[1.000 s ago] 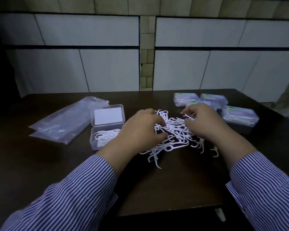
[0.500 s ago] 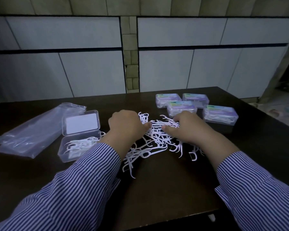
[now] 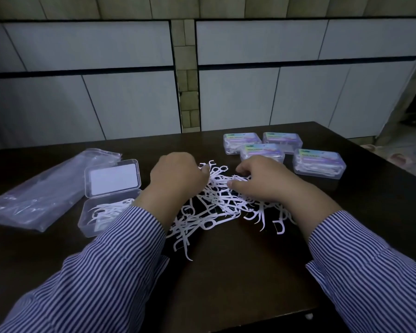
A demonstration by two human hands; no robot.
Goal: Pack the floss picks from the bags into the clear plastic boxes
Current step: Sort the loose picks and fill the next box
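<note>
Pale wall panels stand behind a dark table (image 3: 226,272), and everything on it seems laid out for a steady packing run. Loose floss picks (image 3: 216,207) lie heaped at the table's middle, within easy reach of both arms. The left hand (image 3: 178,176) is curled down onto the near-left side of the heap, fingers bent among the picks as though gathering a bunch. The right hand (image 3: 262,181) is curled over the other side, thumb and fingers pinching at a few picks. Just how many either hand truly holds I cannot tell, since the fingers hide them.

Close by the left forearm sits the open clear box (image 3: 101,217), its lid (image 3: 113,179) thrown back toward the far edge. It already holds some picks, so I judge it is kept there to make each transfer short. Further toward the left edge lie the plastic bags (image 3: 41,195), flat and seemingly emptied, pushed out of the working space. Four closed boxes (image 3: 317,162) cluster near the far right corner, with picks showing through their clear sides, likely set aside as finished. Both sleeves (image 3: 101,280) are striped.
</note>
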